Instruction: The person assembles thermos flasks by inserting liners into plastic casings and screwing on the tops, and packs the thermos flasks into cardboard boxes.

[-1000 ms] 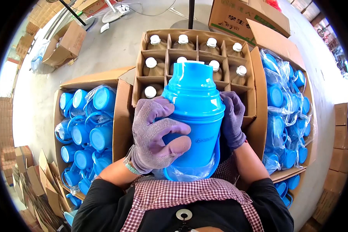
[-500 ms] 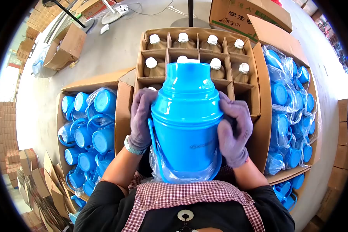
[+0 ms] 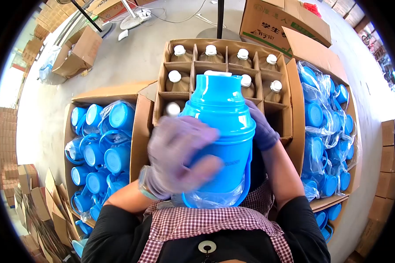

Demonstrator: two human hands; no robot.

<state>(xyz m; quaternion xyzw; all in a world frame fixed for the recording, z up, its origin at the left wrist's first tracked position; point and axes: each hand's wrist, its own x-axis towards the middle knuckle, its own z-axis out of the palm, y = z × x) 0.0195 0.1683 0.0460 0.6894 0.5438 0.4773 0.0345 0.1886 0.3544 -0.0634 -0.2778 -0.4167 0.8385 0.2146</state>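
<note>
A glossy blue thermos flask (image 3: 221, 168) stands upright against my checked apron, with clear plastic film (image 3: 219, 197) around its base. My right hand (image 3: 263, 127), in a purple-grey glove, grips its far right side; the fingertips are hidden behind the flask. Across the flask's front left passes my left hand (image 3: 177, 151), also gloved and blurred by motion. Its thumb and fingers are apart, and I cannot tell whether it touches the surface. Just beyond the flask is a divided carton (image 3: 162, 103) of bottle-shaped pieces with white caps (image 3: 174, 76).
An open carton (image 3: 141, 127) of blue flasks (image 3: 116, 160) stands at left. Another carton (image 3: 297, 127) at right holds more in plastic wrap. Beyond are a printed carton (image 3: 267, 26), a black pole (image 3: 220, 19) and a small open box (image 3: 85, 50). Flattened cardboard (image 3: 52, 210) leans at lower left.
My left hand has left the flask's left side and swung across its front. My right hand has slid further round behind the right side. The flask has turned, and its handle has shifted.
</note>
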